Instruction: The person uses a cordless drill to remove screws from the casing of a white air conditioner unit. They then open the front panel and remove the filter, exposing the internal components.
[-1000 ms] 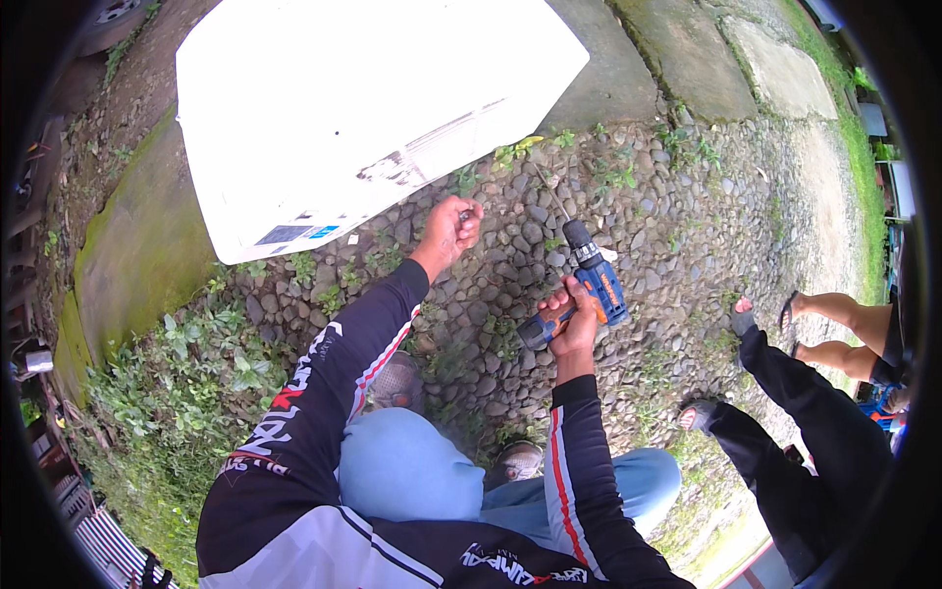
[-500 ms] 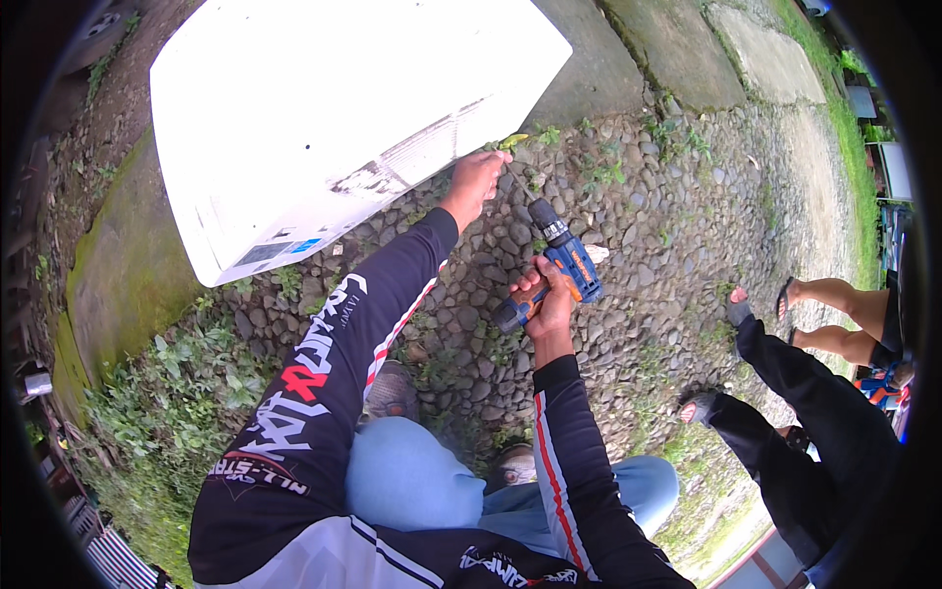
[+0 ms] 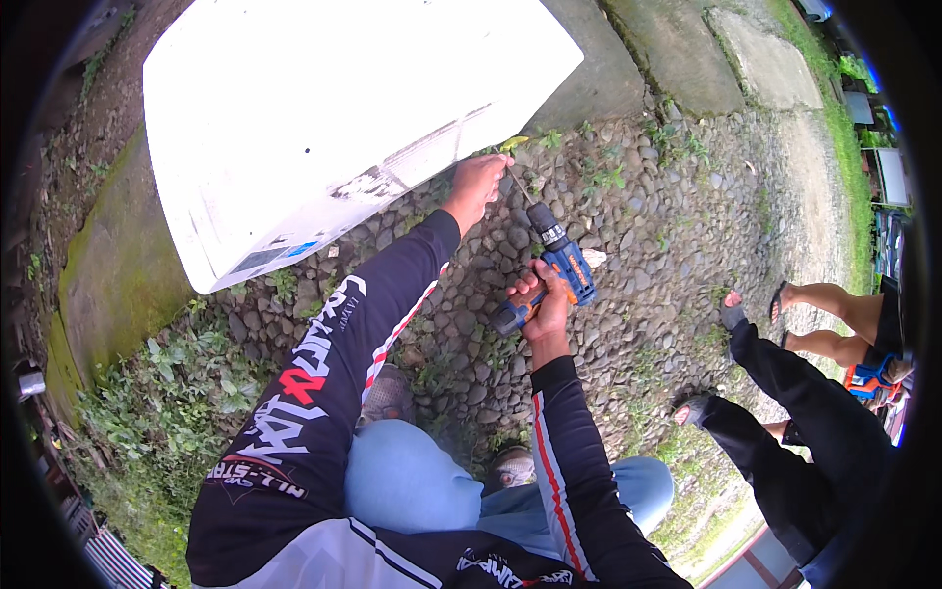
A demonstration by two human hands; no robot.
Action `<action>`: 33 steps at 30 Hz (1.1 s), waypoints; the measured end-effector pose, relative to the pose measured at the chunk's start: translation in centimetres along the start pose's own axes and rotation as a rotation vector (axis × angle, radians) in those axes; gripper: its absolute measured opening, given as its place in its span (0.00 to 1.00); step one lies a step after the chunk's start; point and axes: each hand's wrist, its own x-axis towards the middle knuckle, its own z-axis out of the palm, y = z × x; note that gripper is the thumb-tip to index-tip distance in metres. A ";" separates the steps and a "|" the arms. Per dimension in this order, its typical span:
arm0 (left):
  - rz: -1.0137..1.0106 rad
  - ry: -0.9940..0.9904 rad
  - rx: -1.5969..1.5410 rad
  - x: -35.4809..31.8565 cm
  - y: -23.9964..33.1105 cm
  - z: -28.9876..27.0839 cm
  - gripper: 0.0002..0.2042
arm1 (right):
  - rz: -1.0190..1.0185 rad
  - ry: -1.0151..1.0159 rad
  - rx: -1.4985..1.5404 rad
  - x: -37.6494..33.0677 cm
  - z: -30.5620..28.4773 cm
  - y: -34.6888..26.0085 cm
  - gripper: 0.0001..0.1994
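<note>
My right hand (image 3: 549, 312) is wrapped round the grip of a blue, black and orange cordless drill (image 3: 569, 267). A long thin bit (image 3: 520, 185) runs from its chuck up and left to the edge of a large white boxy appliance (image 3: 343, 108). My left hand (image 3: 477, 188) is closed at that edge, its fingertips gathered around the tip of the bit. What they pinch is hidden or too small to name. A small yellow-green leaf-like thing (image 3: 513, 143) shows just beyond the fingertips.
Rounded cobbles (image 3: 628, 245) cover the ground, with weeds (image 3: 177, 393) at left. Concrete slabs (image 3: 677, 59) lie beyond the appliance. At right stand people, one in black trousers (image 3: 814, 402); a hand there is near a blue and orange tool (image 3: 871, 381).
The drill has shifted very slightly left, its bit still at my left fingertips. The appliance sits a little differently in view. Both hands keep their hold.
</note>
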 end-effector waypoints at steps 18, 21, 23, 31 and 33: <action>-0.144 -0.024 0.148 -12.0 8.5 3.2 0.21 | 0.173 -0.110 0.248 0.8 -0.9 -0.7 0.08; 0.617 -0.044 0.772 -17.2 15.8 7.5 0.27 | 0.158 -0.134 0.281 0.6 -0.9 -0.6 0.08; 1.119 0.018 1.023 -15.1 21.6 10.5 0.28 | 0.147 -0.114 0.296 0.4 -0.7 -0.1 0.09; 1.324 0.180 1.624 -4.0 25.5 15.7 0.21 | 0.202 -0.105 0.368 0.2 -0.1 0.3 0.07; 1.270 0.189 1.655 -4.0 25.3 15.7 0.21 | 0.205 -0.097 0.374 0.3 -0.1 0.1 0.07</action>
